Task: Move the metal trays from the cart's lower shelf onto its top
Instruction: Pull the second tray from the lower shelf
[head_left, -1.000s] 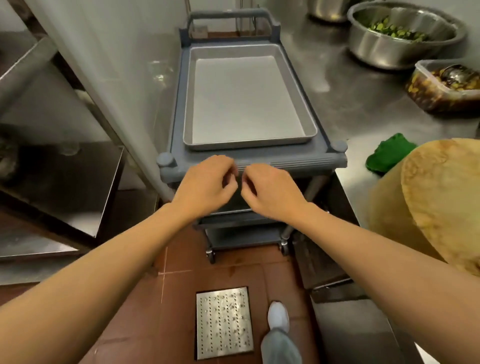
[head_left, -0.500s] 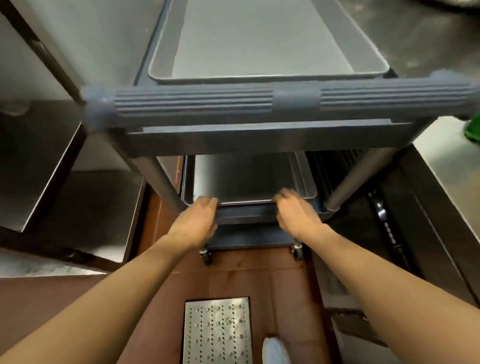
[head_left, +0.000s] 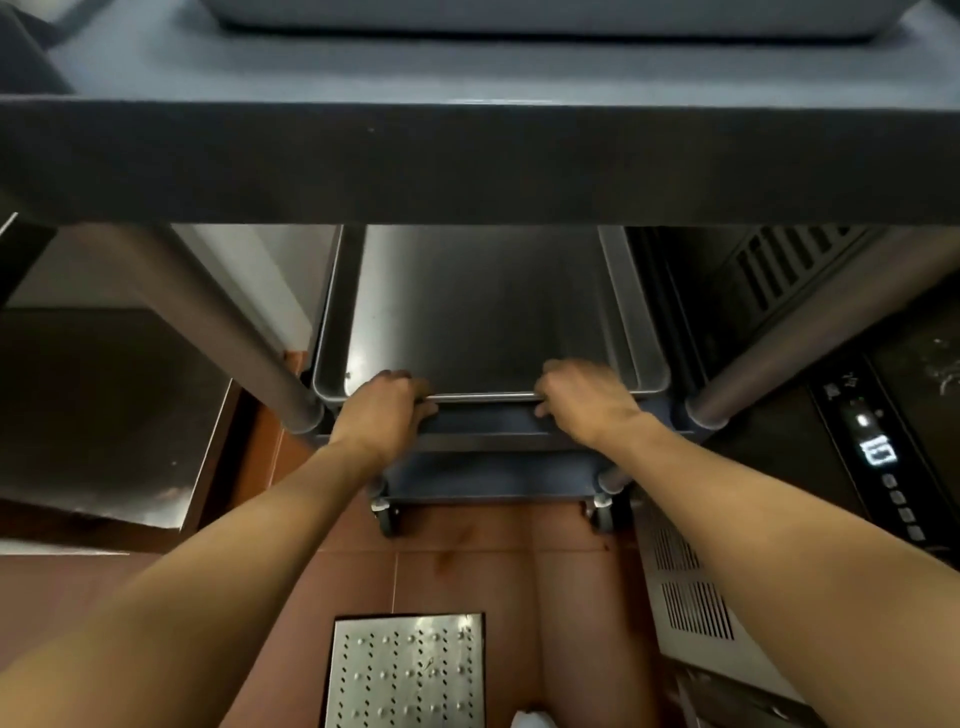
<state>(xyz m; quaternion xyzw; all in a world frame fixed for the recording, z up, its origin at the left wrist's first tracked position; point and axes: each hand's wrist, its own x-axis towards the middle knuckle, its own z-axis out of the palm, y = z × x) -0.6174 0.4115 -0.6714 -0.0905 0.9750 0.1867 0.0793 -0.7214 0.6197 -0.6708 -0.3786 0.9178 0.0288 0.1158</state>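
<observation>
A stack of metal trays (head_left: 483, 317) lies on the grey cart's lower shelf (head_left: 483, 423), under the cart's top (head_left: 467, 156). My left hand (head_left: 387, 408) grips the near rim of the uppermost tray at its left side. My right hand (head_left: 587, 402) grips the same rim further right. Both have fingers curled over the rim and thumbs below. Another metal tray (head_left: 545, 21) sits on the cart's top, only its near edge in view.
The cart's legs (head_left: 228, 332) stand on either side of my arms. A steel shelf (head_left: 104, 415) is at the left, an appliance with a control panel (head_left: 878, 457) at the right. A perforated floor drain cover (head_left: 405, 670) lies in the red tiles below.
The view has dropped lower and closer under the cart's top. Both hands went from the cart's front edge down to the lower shelf and closed on the tray's near rim.
</observation>
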